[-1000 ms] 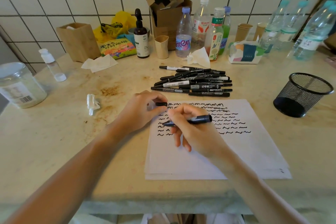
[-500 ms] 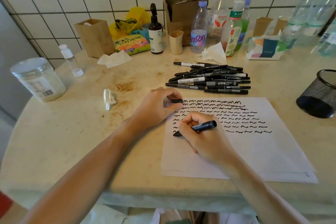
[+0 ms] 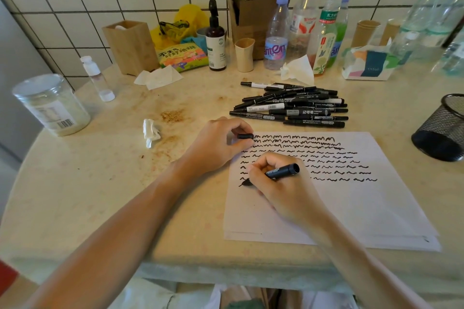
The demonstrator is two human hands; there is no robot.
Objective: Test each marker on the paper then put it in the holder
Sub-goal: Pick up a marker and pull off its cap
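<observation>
The right hand (image 3: 283, 190) has its grip curled round a black uncapped marker (image 3: 282, 172), tip down on the white sheet of paper (image 3: 351, 208) at the start of a fresh row under the black squiggle lines, barrel slanting up and away to the right over the knuckles. Just beyond and to the left, the left hand (image 3: 216, 145) rests on the paper's far left corner, its grip pinching the small black marker cap (image 3: 245, 136) between thumb and fingers. Farther out, past the left hand's fingertips, a heap of black capped markers (image 3: 291, 108) lies on the pale stone tabletop (image 3: 100, 183). Well off to the right of the writing hand stands the black wire-mesh holder (image 3: 442, 128), partly cut off by the frame edge.
</observation>
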